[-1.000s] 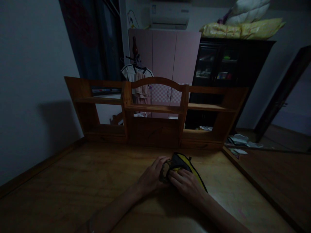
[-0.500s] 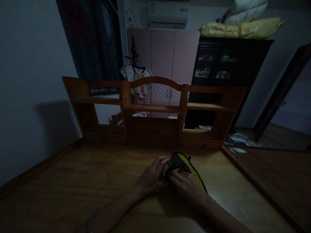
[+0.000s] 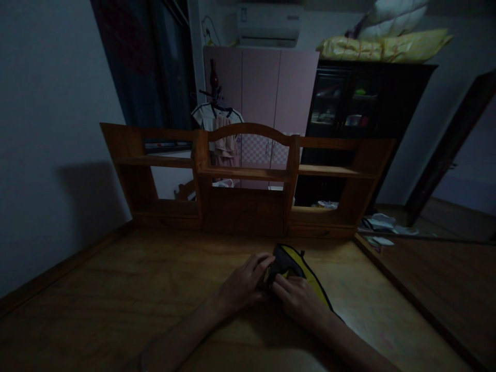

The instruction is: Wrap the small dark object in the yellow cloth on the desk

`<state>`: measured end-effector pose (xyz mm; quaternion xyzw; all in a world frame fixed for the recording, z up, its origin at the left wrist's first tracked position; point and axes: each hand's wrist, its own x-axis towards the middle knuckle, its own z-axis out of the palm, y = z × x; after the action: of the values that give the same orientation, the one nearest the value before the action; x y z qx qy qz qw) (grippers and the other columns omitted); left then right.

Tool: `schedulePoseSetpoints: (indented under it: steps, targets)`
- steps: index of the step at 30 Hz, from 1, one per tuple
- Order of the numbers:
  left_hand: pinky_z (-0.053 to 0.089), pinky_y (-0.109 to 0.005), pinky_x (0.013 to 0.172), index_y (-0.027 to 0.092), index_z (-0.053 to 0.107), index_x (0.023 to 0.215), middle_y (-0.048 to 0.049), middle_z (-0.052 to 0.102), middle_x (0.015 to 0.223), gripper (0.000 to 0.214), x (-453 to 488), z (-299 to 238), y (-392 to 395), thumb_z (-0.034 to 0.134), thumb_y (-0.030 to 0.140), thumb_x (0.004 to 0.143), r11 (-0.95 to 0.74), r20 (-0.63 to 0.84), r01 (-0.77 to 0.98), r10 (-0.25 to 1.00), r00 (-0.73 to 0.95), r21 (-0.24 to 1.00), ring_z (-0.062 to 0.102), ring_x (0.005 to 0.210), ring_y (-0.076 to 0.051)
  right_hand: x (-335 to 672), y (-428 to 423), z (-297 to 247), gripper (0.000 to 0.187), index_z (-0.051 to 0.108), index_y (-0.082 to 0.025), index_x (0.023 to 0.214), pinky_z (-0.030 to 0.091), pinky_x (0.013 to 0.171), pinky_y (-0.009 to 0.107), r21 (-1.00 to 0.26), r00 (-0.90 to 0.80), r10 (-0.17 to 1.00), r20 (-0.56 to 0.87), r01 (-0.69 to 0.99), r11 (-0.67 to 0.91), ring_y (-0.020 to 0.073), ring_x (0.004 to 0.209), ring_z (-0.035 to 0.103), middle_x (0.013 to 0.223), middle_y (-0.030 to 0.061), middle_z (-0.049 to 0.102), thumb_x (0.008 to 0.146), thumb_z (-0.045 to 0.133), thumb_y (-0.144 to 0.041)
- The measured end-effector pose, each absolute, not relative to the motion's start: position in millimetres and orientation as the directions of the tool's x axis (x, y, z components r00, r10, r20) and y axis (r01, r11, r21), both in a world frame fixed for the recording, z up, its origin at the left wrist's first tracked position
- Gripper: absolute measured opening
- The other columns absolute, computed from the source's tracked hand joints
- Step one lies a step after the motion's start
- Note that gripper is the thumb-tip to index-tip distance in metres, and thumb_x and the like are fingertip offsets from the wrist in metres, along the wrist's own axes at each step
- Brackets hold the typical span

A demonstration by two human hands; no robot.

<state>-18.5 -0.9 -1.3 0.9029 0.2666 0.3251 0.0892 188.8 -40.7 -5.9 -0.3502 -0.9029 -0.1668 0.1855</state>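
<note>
My left hand [image 3: 245, 281] grips the yellow-and-black pouch [image 3: 290, 260] at its left end — my right hand [image 3: 300, 299] pinches its folds.

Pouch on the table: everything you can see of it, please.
Yellow-and-dark pouch, apparently soft fabric, with a yellow side, dark grey panel, black edging and a small black tab on the far edge. It lies slantwise on the wooden table, bunched at its left end. The left hand grips that end; the right hand's fingers touch the folds, whether pinching or inside is unclear. Contents can't be seen.
</note>
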Motion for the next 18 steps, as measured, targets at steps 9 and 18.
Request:
schedulePoseSetpoints:
  steps: [9,18]
  targets:
    - [0.043,-0.045,0.105,0.023,0.023,0.141,-0.0127,0.045,0.135,0.094,-22.3,-3.7,4.2,0.079,0.036,0.067,-0.857,0.6,0.399,0.514,0.613,0.327,0.046,0.126,-0.029,192.2,-42.0,-3.6,0.015,0.056,-0.02,0.093,0.037,0.062,0.029,0.186,-0.712,0.5,0.493,0.647,0.739,0.0148,0.063,0.053,0.085,0.0012,0.063,0.088,0.047,-0.009]
    - [0.046,-0.04,0.102,0.02,0.031,0.138,-0.0136,0.052,0.131,0.088,-27.6,4.5,2.5,0.072,0.058,0.07,-0.871,0.598,0.423,0.483,0.64,0.25,0.052,0.122,-0.028,194.6,-37.7,-6.4,0.024,0.058,-0.016,0.116,0.045,0.064,0.028,0.182,-0.733,0.402,0.548,0.574,0.798,0.0143,0.069,0.061,0.1,0.0063,0.07,0.094,0.05,-0.021]
